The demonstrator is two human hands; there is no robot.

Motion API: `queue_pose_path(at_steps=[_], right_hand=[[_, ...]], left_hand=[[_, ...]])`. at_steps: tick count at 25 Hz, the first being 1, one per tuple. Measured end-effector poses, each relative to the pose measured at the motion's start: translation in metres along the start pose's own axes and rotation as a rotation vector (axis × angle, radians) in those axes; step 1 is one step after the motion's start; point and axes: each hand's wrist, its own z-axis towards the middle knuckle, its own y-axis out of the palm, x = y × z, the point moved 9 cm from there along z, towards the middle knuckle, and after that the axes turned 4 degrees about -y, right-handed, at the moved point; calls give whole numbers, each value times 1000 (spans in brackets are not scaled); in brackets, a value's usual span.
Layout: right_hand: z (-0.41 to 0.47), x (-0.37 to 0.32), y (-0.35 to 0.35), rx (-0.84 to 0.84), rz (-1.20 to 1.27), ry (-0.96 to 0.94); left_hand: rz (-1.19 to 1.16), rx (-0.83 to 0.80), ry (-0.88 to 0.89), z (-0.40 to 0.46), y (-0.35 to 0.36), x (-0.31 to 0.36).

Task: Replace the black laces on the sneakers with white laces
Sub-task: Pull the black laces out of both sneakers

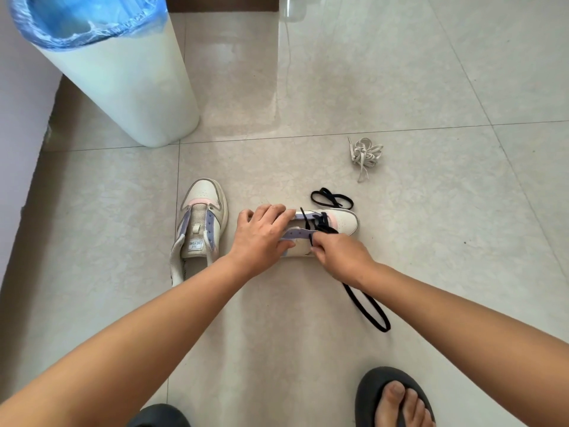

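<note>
The white low-top sneaker with lilac eyelet strips on the left [200,224] stands on the pale tiled floor [400,87] with no lace in it, and a loose coil of black flat lace [332,199] lies just beyond the other shoe, so one shoe looks fully unlaced. The second matching sneaker [338,221], lying crosswise, has black lace [321,224] only in its eyelets near the toe; a long tail of it loops on the floor under the right wrist. The left hand [261,234] presses down on this shoe's heel end, fingers spread over it; the right hand [337,254] has its fingers pinched on the black lace. The bundle of white flat laces [365,154] sits untouched, well apart up right, so judging by this, roughly the removal half nears its end and all relacing remains. The left hand hides the shoe's tongue and upper eyelets; the exact pinch point is hard to make out
</note>
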Motion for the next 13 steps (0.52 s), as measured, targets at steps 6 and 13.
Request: queue_pose_path(at_steps=[6,13], right_hand=[[-44,55,3,-344,-380,70],[-41,57,-34,166,298,237]], left_hand=[[7,-162,-212,-6,10,0],[-284,-283,-401,-21,13,26]])
